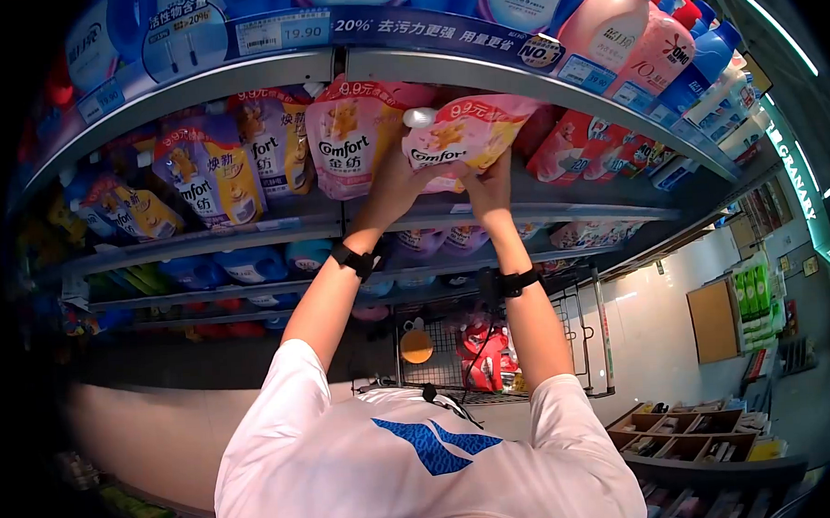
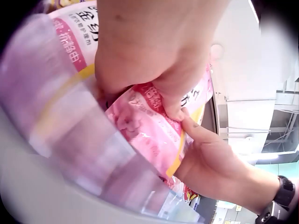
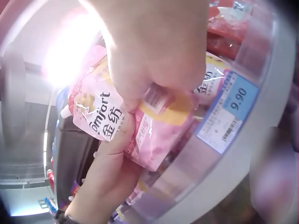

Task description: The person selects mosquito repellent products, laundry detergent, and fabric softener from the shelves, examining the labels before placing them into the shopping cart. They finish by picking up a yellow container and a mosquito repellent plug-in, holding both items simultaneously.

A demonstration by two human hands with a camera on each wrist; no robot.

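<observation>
A pink Comfort fabric softener pouch point(image 1: 470, 132) with a white cap is held tilted in both hands at the shelf. My left hand point(image 1: 401, 185) grips its lower left side, thumb across the front. On the lower right side, my right hand point(image 1: 492, 186) grips it too. The left wrist view shows the pouch's pink lower face point(image 2: 145, 135) between the two hands, their thumbs close together. In the right wrist view the right hand point(image 3: 154, 60) covers part of the pouch. Another pink Comfort pouch point(image 1: 349, 137) stands just left of it.
Purple-and-yellow pouches point(image 1: 208, 175) line the shelf at left, red pouches point(image 1: 567, 146) at right. A clear shelf-front strip carries a 9.90 price tag point(image 3: 229, 112). Bottles point(image 1: 609, 28) stand on the shelf above. Below the arms is a wire cart point(image 1: 438, 360) with red packages point(image 1: 482, 353).
</observation>
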